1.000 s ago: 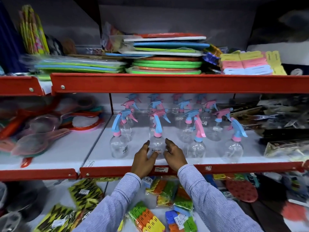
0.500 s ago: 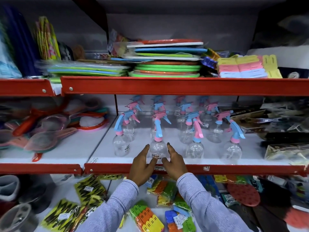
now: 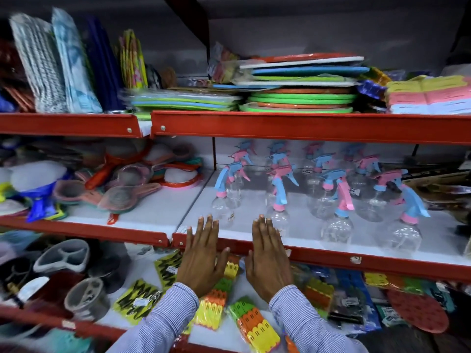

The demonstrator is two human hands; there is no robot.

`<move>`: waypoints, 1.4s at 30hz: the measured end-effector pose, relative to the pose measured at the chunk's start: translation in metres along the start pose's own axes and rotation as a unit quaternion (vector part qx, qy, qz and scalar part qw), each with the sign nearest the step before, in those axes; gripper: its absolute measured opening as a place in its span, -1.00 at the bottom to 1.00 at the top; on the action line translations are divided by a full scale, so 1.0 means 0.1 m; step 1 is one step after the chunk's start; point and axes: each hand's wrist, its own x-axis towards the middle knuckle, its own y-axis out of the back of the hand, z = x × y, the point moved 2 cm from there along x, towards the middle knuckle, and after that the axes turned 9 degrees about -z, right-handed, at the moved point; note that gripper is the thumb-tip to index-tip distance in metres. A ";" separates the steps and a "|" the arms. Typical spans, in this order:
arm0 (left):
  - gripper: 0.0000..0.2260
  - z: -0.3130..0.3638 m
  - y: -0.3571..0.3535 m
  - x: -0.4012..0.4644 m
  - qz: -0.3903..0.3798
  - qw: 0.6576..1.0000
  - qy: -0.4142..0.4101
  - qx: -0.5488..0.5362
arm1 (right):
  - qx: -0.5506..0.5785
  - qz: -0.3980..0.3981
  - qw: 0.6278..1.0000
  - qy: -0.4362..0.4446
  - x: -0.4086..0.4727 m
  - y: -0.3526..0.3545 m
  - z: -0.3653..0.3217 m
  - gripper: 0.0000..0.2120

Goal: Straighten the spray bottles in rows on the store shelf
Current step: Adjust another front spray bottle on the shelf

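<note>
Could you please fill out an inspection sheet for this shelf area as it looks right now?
Surface: white shelf with a red front lip, bare at the front left.
Job's things: clear spray bottles with pink and blue trigger heads, upright in rough rows running back; trigger heads point different ways.
Clutter: strainers on the neighbouring shelf; stacked flat mats above; packets of coloured pegs below.
Hands: left hand and right hand flat and open over the front lip, holding nothing; right fingertips close to the front-row bottle.
Cables: nothing seen.
Surroundings: crowded store shelving; left side blurred.
</note>
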 end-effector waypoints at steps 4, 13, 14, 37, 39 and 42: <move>-0.36 -0.21 0.05 0.11 -0.007 1.000 -0.006 -0.024 | 0.019 -0.016 1.000 0.016 0.22 -0.11 -0.19 -0.36; -0.34 -0.56 0.02 0.62 -0.070 0.957 0.017 -0.281 | 0.282 -0.081 0.946 -0.134 0.88 -0.27 -0.40 -0.37; -0.35 -0.56 0.04 0.66 -0.072 0.950 0.025 -0.301 | 0.304 -0.085 0.938 -0.147 0.92 -0.27 -0.40 -0.38; -0.45 -0.49 0.19 0.51 -0.062 0.930 0.027 -0.362 | 0.373 -0.077 0.912 -0.155 0.72 -0.09 -0.41 -0.51; -0.44 -0.48 0.22 0.49 -0.043 0.932 0.044 -0.356 | 0.380 -0.076 0.905 -0.174 0.76 -0.08 -0.39 -0.47; -0.52 -0.44 0.24 0.44 -0.009 0.931 0.060 -0.360 | 0.407 -0.105 0.890 -0.176 0.89 -0.08 -0.38 -0.39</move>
